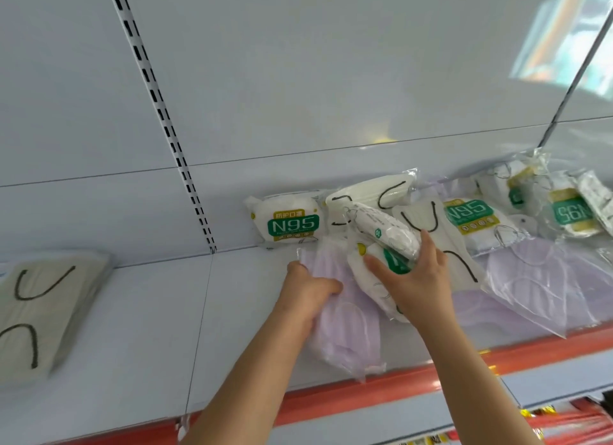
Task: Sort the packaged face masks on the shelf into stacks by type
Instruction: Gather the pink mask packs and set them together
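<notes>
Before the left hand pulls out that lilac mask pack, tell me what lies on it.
A white N95 pack, gripped by the right hand, overlaps the lilac pack on its right side; the left hand holds its left edge.

This is a shop, at a retail display unit. The shelf (139,315) is a pale metal board with a red price strip (365,390) along its front edge. Behind it stands a smooth back panel (298,79) with a slotted upright (166,119), the kind that takes shelf brackets at different heights. The goods are sealed retail packs: N95 packs (292,224) with green printed labels, clear bags of white masks (381,192), and bags of lilac masks (537,288), several of each sort lying loose together. Below, at the lower right, a second shelf (564,378) shows more red edging and brightly wrapped goods (570,424).
</notes>
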`<act>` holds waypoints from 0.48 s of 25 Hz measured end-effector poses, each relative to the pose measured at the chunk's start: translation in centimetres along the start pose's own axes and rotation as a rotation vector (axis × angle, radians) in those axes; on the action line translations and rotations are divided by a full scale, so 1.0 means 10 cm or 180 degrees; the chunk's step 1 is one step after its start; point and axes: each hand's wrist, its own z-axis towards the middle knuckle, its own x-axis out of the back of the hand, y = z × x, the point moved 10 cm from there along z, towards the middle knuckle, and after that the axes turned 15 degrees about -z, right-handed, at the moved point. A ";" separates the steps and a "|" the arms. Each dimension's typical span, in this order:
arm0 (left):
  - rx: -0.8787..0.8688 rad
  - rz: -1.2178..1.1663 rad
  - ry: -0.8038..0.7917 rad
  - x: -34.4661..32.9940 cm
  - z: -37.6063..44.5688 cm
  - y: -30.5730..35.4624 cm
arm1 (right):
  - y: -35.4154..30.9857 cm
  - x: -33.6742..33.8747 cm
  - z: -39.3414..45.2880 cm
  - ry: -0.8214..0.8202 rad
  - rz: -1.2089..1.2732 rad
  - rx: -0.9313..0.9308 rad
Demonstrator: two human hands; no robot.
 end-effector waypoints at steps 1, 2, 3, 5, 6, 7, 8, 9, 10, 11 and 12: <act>0.0019 -0.0124 0.0109 0.17 0.00 0.02 | 0.01 0.00 -0.01 -0.0023 0.0003 -0.0007; -0.0010 -0.0211 0.0207 0.39 -0.02 0.07 | 0.00 0.01 -0.02 -0.0044 -0.0018 -0.0010; -0.0071 -0.0290 0.0297 0.65 -0.02 0.12 | -0.02 0.01 -0.03 -0.0042 -0.0074 -0.0013; -0.0202 -0.0502 0.0527 1.19 -0.12 0.24 | -0.06 -0.06 -0.07 -0.0149 -0.0618 -0.0003; -0.0303 -0.0623 0.0616 1.42 -0.20 0.30 | -0.13 -0.13 -0.11 -0.0250 -0.1126 0.0051; -0.0423 -0.0722 0.0660 1.59 -0.28 0.36 | -0.22 -0.18 -0.17 -0.0273 -0.1596 0.0193; -0.0517 -0.0820 0.0691 1.73 -0.34 0.38 | -0.38 -0.18 -0.25 -0.0223 -0.1905 0.0403; -0.0600 -0.0921 0.0700 1.84 -0.40 0.39 | -0.59 -0.14 -0.33 -0.0051 -0.1841 0.0651; -0.0663 -0.1031 0.0722 1.93 -0.46 0.37 | -0.83 -0.04 -0.45 0.0180 -0.1489 0.0908; -0.0740 -0.1145 0.0748 2.03 -0.51 0.36 | -1.08 0.06 -0.61 0.0406 -0.0934 0.1163; -0.0826 -0.1241 0.0775 2.12 -0.55 0.36 | -1.26 0.05 -0.75 0.0349 -0.0381 0.1288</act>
